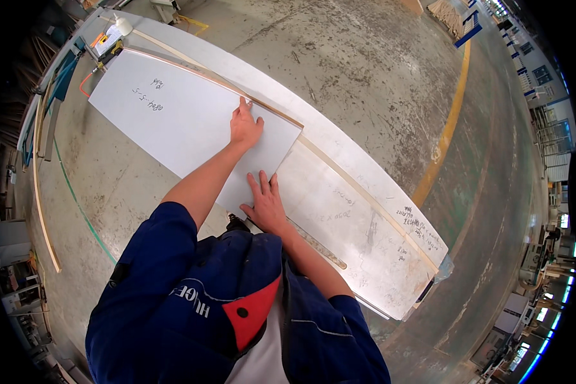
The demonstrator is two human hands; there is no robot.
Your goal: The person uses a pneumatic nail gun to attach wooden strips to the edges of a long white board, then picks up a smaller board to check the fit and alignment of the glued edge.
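Fingers (242, 107): left hand (245, 131) spread at panel's far edge; right hand (267, 206) splayed, palm-down | Panel (179, 121): flat, white, dark handwriting (148, 100), brown edge strip (278, 113) | Location: on counter (371, 237), beneath both hands

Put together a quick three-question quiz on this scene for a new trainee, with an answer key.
1. True or false: the left hand and the right hand are both bare.
2. Which hand is nearer the brown strip along the far edge of the white panel? A) left B) right
3. Fill in: the white bottle is toward the ____ end of the worktop in the picture.

Key: 1 true; 2 A; 3 left.
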